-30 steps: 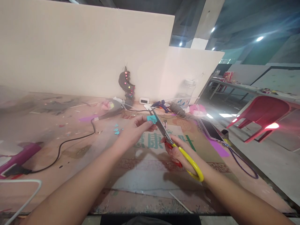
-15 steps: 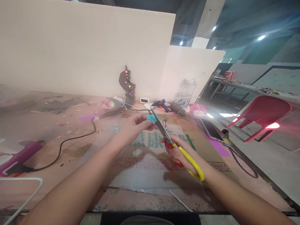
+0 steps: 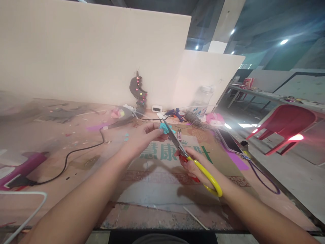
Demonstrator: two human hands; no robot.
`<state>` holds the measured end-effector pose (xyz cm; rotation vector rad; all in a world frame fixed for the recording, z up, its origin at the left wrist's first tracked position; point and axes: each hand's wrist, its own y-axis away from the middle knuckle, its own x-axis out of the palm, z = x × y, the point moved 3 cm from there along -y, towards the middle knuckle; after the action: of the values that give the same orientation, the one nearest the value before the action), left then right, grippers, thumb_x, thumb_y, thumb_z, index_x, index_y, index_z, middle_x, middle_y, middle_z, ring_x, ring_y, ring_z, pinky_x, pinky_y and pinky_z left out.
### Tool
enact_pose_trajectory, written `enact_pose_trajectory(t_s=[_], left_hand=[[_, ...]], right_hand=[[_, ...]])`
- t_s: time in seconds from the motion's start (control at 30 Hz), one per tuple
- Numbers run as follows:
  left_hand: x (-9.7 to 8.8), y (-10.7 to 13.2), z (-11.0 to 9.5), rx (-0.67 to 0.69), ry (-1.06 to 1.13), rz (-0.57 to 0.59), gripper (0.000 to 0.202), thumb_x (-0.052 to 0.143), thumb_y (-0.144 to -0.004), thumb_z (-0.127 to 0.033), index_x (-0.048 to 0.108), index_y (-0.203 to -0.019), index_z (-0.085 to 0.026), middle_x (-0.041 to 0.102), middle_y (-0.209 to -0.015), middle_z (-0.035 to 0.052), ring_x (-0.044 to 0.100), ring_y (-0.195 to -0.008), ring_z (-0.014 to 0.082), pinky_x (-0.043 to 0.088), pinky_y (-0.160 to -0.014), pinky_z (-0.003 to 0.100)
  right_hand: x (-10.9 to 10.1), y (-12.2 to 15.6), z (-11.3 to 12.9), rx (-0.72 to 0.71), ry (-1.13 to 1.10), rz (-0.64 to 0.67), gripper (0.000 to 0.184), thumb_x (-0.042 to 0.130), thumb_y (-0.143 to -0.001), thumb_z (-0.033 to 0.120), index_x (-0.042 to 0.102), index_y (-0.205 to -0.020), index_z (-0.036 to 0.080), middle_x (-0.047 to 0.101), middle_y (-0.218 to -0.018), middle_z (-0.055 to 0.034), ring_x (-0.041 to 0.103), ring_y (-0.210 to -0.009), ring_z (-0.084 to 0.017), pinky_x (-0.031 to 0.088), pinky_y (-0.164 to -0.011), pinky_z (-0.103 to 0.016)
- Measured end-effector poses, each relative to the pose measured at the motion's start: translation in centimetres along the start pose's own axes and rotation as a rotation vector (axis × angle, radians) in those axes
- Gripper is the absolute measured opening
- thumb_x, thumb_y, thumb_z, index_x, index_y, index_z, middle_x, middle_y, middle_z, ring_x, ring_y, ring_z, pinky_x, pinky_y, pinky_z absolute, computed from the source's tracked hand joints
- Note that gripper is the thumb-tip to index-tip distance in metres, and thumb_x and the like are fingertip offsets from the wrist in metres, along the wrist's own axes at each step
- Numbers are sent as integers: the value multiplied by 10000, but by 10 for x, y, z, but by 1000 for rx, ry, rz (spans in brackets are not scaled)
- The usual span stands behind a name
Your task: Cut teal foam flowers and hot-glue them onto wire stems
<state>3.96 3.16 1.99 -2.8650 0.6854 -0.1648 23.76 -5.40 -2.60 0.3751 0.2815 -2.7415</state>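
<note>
Between the thumb and fingers of my left hand (image 3: pixel 146 136) is a small piece of turquoise paper or felt (image 3: pixel 164 128); I cannot tell which material. My right hand (image 3: pixel 194 162) is closed round the handles of a pair of scissors (image 3: pixel 177 143), one handle yellow and the other red. The blades point away and to the left, slightly parted, and meet the turquoise piece at its right side. A few small turquoise cut bits (image 3: pixel 126 137) lie on the table left of my left hand. Printed cardboard (image 3: pixel 162 169) lies beneath both hands.
Behind my hands are a blue glue gun (image 3: pixel 175 113), a twine bundle (image 3: pixel 193 118), a small digital clock (image 3: pixel 156 108) and a clear jar (image 3: pixel 205 96). A moon-shaped ornament (image 3: pixel 137 88) leans on the board. A phone (image 3: pixel 230 140) lies right; a black cable (image 3: pixel 68 152) crosses left.
My left hand has shifted slightly, and the turquoise piece sits at a different angle against the blades. The scissors and right hand stay almost in place.
</note>
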Motion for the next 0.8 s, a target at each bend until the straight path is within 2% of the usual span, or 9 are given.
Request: enact_pose_trajectory(t_s=[0.37,0.57,0.8], left_hand=[[-5,1,2,19,-73,-28,219,713,-819,-389,669,-789,-177,742,-800,37,695,-790,196,520,-830,350],[-6,1,2,25,-84,-28,212,705,-836,-381,664,-796,-177,735,-795,27,695,-788,188,514,-820,337],[-6,3,-1,48,-139,-48,268,700,-846,-443,655,-816,-181,735,-805,24,700,-796,194,510,-818,340]], right_hand=[[0,0,0,5,15,8,638,523,-839,772,529,-1109,194,354,-723,44,244,-529,-77,229,-455,-214],[-1,-1,-3,3,9,8,589,542,-863,728,529,-1109,192,363,-743,43,235,-521,-67,236,-448,-205],[1,-1,-1,-12,-20,15,599,545,-862,728,530,-1114,184,357,-719,50,242,-520,-70,236,-458,-213]])
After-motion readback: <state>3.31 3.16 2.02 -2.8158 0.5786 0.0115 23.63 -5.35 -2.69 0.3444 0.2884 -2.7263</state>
